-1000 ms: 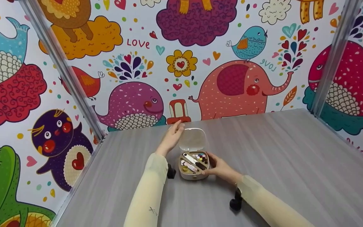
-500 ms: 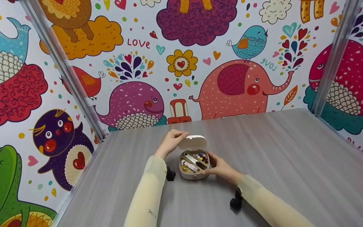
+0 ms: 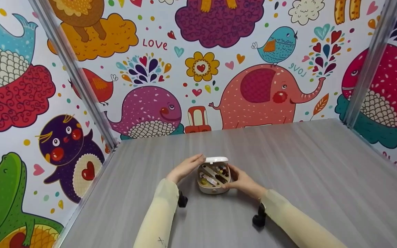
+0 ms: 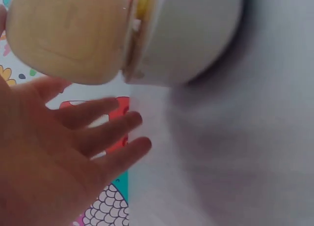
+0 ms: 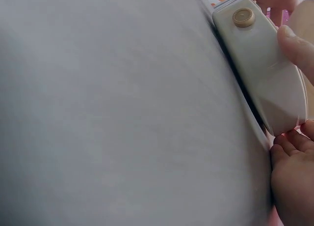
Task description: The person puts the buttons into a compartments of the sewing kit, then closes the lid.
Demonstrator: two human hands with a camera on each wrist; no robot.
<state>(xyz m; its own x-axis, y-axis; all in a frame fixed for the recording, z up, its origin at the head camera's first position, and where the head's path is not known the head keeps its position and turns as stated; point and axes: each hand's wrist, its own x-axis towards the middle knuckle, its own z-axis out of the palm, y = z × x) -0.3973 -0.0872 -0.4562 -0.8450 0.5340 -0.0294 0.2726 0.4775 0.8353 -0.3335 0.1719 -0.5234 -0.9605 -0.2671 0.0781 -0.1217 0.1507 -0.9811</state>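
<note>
While one right hand [image 3: 242,182] grips one sewing box [image 3: 213,179], the left hand [image 3: 186,167] presses its lid [image 3: 216,159] with straight fingers.

Head cam sits high, pitched forward and down over the grey wood-grain table [image 3: 305,179] toward the cartoon-animal wall [image 3: 198,62], wide enough to take in both forearms and the small cream plastic hinged case [image 3: 214,175]. Left wrist cam is very close and low, looking past the left hand [image 4: 54,157] at the case's lid [image 4: 68,34] and base, blurred. Right wrist cam skims the tabletop, case [image 5: 262,64] at upper right; the case is common to all three.
</note>
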